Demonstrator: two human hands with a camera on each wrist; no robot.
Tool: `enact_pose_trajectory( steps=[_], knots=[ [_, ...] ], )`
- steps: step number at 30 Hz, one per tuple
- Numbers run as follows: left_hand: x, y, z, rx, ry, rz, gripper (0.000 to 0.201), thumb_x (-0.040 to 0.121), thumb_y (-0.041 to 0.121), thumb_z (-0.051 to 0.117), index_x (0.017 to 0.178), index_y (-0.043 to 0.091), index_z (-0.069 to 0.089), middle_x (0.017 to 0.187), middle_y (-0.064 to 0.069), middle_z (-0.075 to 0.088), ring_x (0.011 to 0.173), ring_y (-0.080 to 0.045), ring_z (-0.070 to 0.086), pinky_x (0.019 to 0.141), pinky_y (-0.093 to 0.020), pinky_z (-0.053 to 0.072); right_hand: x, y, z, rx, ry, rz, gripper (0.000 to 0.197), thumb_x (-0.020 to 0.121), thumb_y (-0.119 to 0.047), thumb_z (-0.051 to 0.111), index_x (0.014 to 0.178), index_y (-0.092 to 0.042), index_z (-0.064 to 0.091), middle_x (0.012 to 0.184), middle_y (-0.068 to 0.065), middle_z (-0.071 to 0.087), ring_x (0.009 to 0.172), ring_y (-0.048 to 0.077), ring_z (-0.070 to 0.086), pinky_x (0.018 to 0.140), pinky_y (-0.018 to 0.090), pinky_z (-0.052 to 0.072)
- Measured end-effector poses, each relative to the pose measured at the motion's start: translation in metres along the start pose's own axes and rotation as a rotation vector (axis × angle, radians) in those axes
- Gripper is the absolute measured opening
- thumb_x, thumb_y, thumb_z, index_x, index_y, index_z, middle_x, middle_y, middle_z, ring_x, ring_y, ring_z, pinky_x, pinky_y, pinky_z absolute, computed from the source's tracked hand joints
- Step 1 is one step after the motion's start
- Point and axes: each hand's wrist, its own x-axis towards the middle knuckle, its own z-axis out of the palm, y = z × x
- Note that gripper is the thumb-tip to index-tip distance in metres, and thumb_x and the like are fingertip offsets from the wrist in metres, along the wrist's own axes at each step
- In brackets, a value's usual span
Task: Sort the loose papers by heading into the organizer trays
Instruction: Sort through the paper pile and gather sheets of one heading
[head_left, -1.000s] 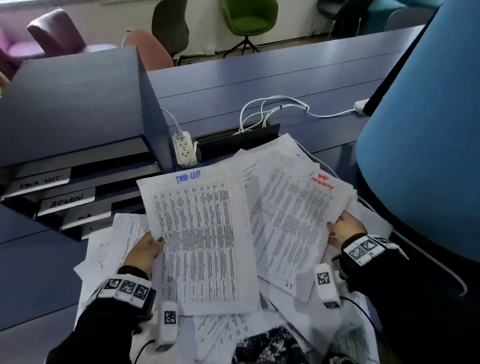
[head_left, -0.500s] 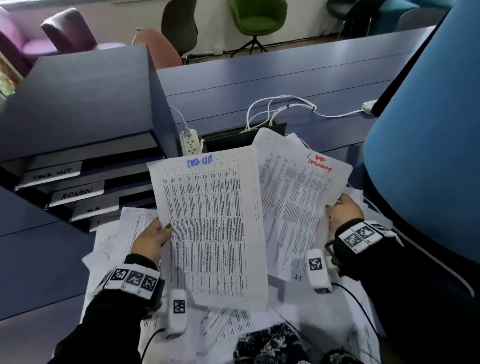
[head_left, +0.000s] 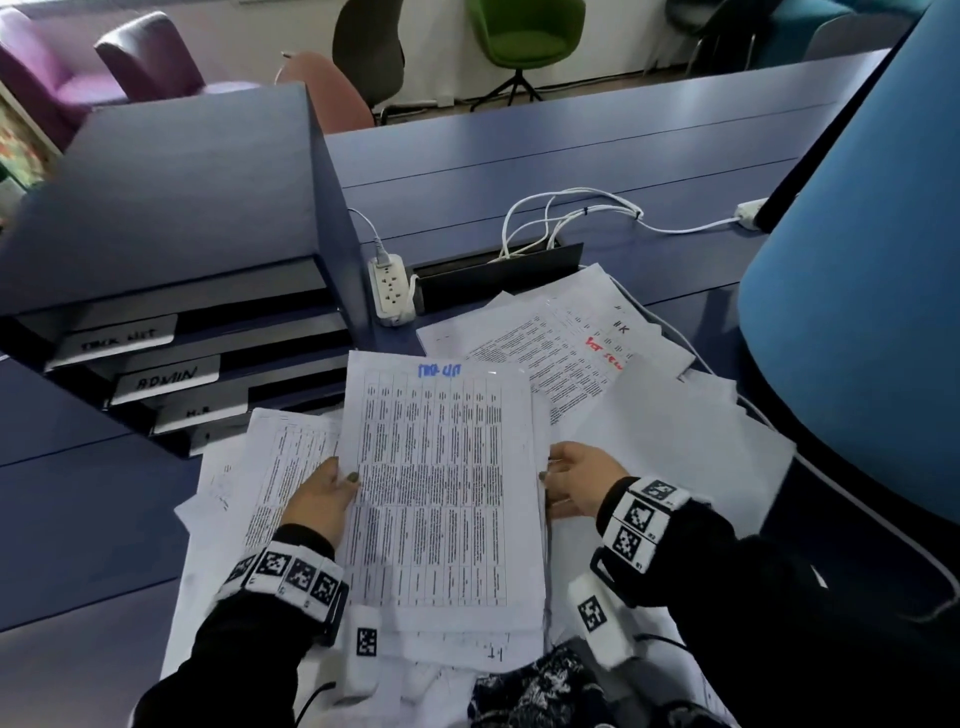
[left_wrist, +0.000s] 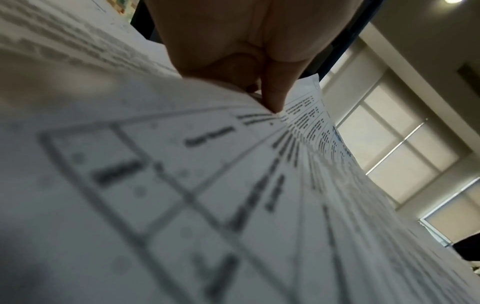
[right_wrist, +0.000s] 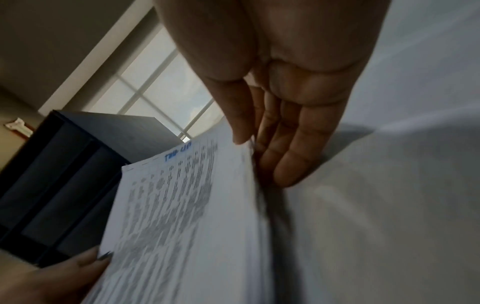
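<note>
I hold a thin stack of printed sheets (head_left: 441, 493) flat over the pile, its top sheet a table with a blue handwritten heading. My left hand (head_left: 322, 499) grips the stack's left edge, thumb on top (left_wrist: 272, 96). At the right edge my right hand (head_left: 576, 483) pinches it, with the thumb (right_wrist: 241, 135) above and straight fingers (right_wrist: 288, 164) below. A sheet marked "IT" sticks out under the stack's near end. The dark blue organizer (head_left: 197, 208) stands at the left with labelled trays, one reading ADMIN (head_left: 166, 379). Loose papers (head_left: 675, 415) lie around, one with a red heading (head_left: 602, 353).
A white power strip (head_left: 392, 283) leans beside the organizer, with white cables (head_left: 571, 213) running from a desk cable box (head_left: 498, 275). A large blue chair back (head_left: 857, 338) crowds the right side. Dark patterned cloth (head_left: 540, 691) lies at the near edge. Chairs stand beyond the desk.
The sheet my right hand held apart, marked "IT", has come in under the blue-headed sheet. Both hands now hold one stack, lowered and squared in front of me.
</note>
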Motion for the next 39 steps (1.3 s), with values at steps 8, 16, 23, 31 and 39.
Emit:
enact_pose_trajectory(
  steps=[8, 16, 23, 31, 39],
  knots=[
    [-0.012, 0.009, 0.011, 0.102, 0.059, -0.008, 0.037, 0.098, 0.013, 0.042, 0.134, 0.005, 0.045, 0.136, -0.014, 0.049, 0.112, -0.026, 0.050, 0.095, -0.031, 0.035, 0.012, 0.016, -0.089, -0.272, 0.536, 0.019, 0.034, 0.081, -0.007, 0.057, 0.112, -0.019, 0.062, 0.109, 0.010, 0.063, 0.098, 0.028, 0.060, 0.084, 0.028, 0.045],
    [-0.002, 0.002, 0.005, 0.148, -0.008, -0.001, 0.029, 0.097, 0.018, 0.044, 0.124, 0.011, 0.053, 0.119, -0.006, 0.060, 0.102, -0.024, 0.055, 0.093, -0.035, 0.041, -0.002, 0.052, -0.142, -0.219, 0.835, 0.283, 0.064, 0.075, -0.013, 0.069, 0.132, -0.009, 0.039, 0.138, 0.019, 0.037, 0.120, 0.036, 0.046, 0.104, 0.040, 0.038],
    [-0.014, 0.015, 0.007, 0.174, -0.009, -0.002, 0.039, 0.098, 0.019, 0.042, 0.135, 0.005, 0.043, 0.134, -0.011, 0.050, 0.120, -0.029, 0.048, 0.095, -0.031, 0.035, 0.000, 0.047, -0.135, -0.209, 0.915, 0.212, 0.062, 0.076, -0.005, 0.067, 0.132, -0.014, 0.041, 0.137, 0.020, 0.041, 0.120, 0.034, 0.047, 0.103, 0.036, 0.037],
    [-0.014, 0.013, 0.006, 0.191, -0.001, -0.009, 0.038, 0.099, 0.018, 0.039, 0.135, 0.005, 0.042, 0.134, -0.012, 0.051, 0.120, -0.030, 0.048, 0.097, -0.033, 0.036, -0.011, -0.008, -0.110, -0.241, 0.700, -0.090, 0.073, 0.088, 0.003, 0.049, 0.149, -0.023, 0.017, 0.140, 0.022, 0.041, 0.123, 0.037, 0.046, 0.095, 0.036, 0.040],
    [-0.013, 0.018, 0.005, 0.231, -0.040, -0.018, 0.042, 0.100, 0.019, 0.037, 0.139, 0.004, 0.036, 0.141, -0.015, 0.043, 0.127, -0.030, 0.042, 0.100, -0.032, 0.033, -0.056, -0.113, -0.115, -0.431, 0.944, -0.448, 0.034, 0.079, -0.004, 0.051, 0.111, -0.012, 0.061, 0.106, 0.018, 0.065, 0.095, 0.035, 0.057, 0.079, 0.035, 0.044]
  ],
)
